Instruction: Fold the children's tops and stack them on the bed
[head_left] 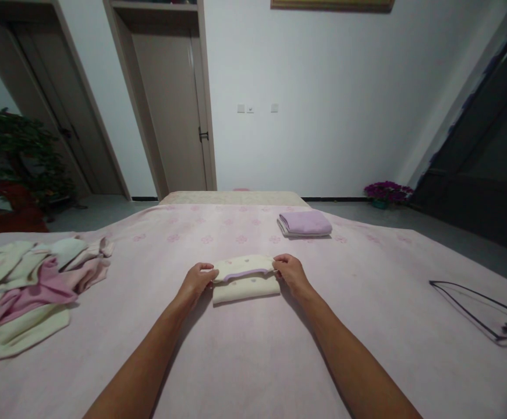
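Observation:
A cream cloth garment [247,290] with small printed spots and a lilac edge lies folded into a narrow strip in front of me. My left hand [198,279] pinches the left end of its upper layer. At the opposite end, my right hand [290,272] grips the same layer between thumb and fingers. This layer is raised slightly over the lower fold, which rests on the pink bedsheet [244,361]. Some fingertips are hidden behind the cloth.
To the left lies a loose heap of cream and pink clothes [30,291]. A folded lilac cloth [305,223] sits further back, right of centre. On the right is a thin black wire frame [475,308]. A potted purple plant [386,192] stands by the wall.

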Demonstrator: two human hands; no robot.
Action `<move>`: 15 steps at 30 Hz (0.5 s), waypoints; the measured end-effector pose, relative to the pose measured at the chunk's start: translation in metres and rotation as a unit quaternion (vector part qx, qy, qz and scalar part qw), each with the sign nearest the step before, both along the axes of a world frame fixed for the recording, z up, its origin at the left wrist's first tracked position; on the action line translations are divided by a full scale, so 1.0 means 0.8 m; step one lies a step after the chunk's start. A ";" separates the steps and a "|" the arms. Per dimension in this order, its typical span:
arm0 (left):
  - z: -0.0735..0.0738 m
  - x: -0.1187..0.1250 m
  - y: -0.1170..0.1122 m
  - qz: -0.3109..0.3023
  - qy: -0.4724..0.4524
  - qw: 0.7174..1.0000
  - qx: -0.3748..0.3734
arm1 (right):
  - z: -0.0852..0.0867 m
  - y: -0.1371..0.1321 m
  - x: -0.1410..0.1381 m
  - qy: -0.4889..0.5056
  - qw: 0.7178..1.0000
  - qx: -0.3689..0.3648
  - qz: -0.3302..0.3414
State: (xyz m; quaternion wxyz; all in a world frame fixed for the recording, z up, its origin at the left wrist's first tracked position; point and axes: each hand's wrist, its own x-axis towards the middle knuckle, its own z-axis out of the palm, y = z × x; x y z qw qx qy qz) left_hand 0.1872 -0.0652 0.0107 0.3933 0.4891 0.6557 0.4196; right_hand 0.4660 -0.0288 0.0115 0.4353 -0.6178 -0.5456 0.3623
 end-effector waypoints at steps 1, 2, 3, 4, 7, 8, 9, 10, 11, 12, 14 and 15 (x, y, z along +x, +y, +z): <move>-0.001 -0.001 0.000 -0.002 0.001 1.000 -0.005 | 0.000 -0.001 -0.001 0.008 1.000 -0.011 0.005; -0.003 -0.003 0.001 -0.003 0.003 1.000 -0.009 | 0.000 -0.002 -0.001 0.016 1.000 -0.024 0.010; -0.006 -0.004 0.002 -0.005 0.006 1.000 -0.013 | 0.000 -0.003 -0.001 0.021 0.999 -0.037 0.016; -0.008 -0.006 0.003 -0.007 0.010 1.000 -0.015 | -0.001 -0.004 0.000 0.023 0.998 -0.048 0.024; -0.013 -0.011 0.005 -0.017 0.027 0.999 -0.018 | -0.003 -0.006 0.004 0.015 0.997 -0.064 0.039; -0.014 -0.012 0.005 -0.019 0.034 0.999 -0.018 | -0.003 -0.005 0.006 0.010 0.997 -0.065 0.042; -0.014 -0.014 0.005 -0.020 0.042 0.999 -0.018 | -0.004 -0.005 0.008 0.005 0.997 -0.067 0.045; -0.014 -0.016 0.004 -0.021 0.048 0.998 -0.017 | -0.004 -0.004 0.010 0.000 0.996 -0.070 0.048; -0.013 -0.017 0.003 -0.022 0.053 0.998 -0.017 | -0.004 -0.003 0.012 -0.003 0.996 -0.072 0.051; -0.013 -0.018 0.003 -0.023 0.055 0.998 -0.018 | -0.003 -0.003 0.013 -0.007 0.996 -0.074 0.053; -0.011 -0.019 0.001 -0.029 0.052 0.998 -0.022 | -0.002 -0.002 0.015 -0.012 0.995 -0.077 0.060; -0.010 -0.018 0.001 -0.033 0.048 0.998 -0.025 | -0.001 -0.002 0.016 -0.014 0.995 -0.080 0.064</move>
